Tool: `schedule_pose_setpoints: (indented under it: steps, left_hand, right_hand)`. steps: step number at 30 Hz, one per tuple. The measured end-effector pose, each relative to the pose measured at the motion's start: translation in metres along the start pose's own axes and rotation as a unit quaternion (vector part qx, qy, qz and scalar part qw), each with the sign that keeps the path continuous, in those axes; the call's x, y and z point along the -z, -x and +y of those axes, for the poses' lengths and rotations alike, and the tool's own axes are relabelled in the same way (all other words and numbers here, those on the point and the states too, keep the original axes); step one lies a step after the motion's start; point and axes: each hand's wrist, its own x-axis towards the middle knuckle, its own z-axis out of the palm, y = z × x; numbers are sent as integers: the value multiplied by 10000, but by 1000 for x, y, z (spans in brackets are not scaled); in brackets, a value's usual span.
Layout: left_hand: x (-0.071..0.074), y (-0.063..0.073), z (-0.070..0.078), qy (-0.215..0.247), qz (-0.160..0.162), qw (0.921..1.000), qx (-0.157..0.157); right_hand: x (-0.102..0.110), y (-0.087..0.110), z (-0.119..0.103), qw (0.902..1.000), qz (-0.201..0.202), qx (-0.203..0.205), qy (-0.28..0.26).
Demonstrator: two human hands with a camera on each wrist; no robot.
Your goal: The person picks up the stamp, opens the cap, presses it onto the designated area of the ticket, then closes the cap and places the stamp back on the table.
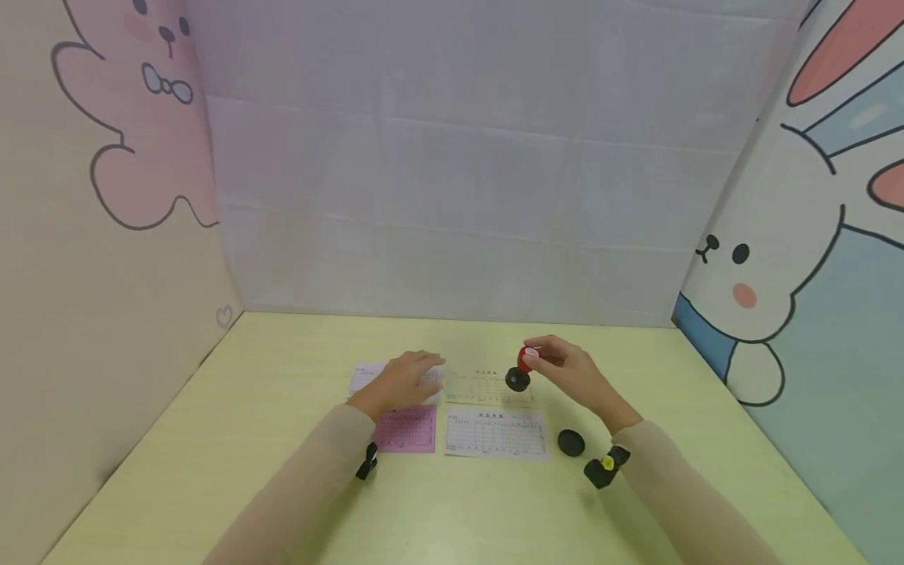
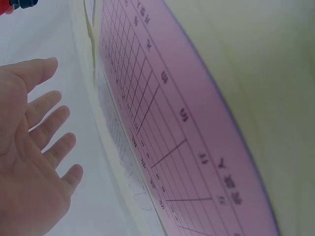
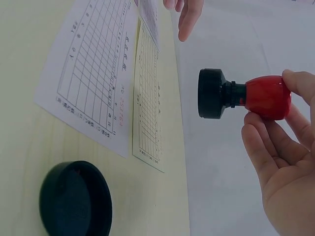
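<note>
My right hand (image 1: 568,373) pinches the red handle of a stamp (image 3: 268,97), whose round black base hangs over the cream form (image 1: 480,386) in the head view. My left hand (image 1: 402,383) hovers with extended fingers over the white form at the back left (image 1: 363,375); in the left wrist view its palm (image 2: 29,162) holds nothing. Below that hand lies the pink form (image 1: 410,430). A second white form (image 1: 494,433), with a printed red number, lies in front of the cream one. The round black stamp cap (image 1: 571,442) sits on the table with its hollow side up.
The forms lie in two rows on a pale yellow table (image 1: 282,486). A white sheet (image 1: 452,196) hangs behind it, and panels with a cartoon bear (image 1: 141,157) and a cartoon rabbit (image 1: 777,275) stand at its sides. Each wrist wears a black camera strap.
</note>
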Motion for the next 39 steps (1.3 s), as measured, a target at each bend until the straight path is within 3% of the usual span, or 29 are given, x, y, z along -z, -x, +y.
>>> schedule_pose_setpoints:
  steps: [17, 21, 25, 35, 39]
  left_hand:
    - [-15, -17, 0, -394, -374, 9985, 109]
    - [-20, -20, 0, -611, -500, 9969, 56]
    - [-22, -21, 1, -516, -572, 9970, -43]
    - [-24, -24, -1, -547, -586, 9967, -121]
    - [-25, -24, 0, -574, -637, 9963, -103]
  right_hand:
    - [1, 5, -2, 10000, -66, 27, -22]
    - [2, 6, -1, 10000, -56, 23, -18]
    - [2, 7, 0, 10000, -63, -3, -27]
    - [-3, -8, 46, 10000, 40, -46, -78]
    - [-2, -10, 53, 9999, 75, -53, -58]
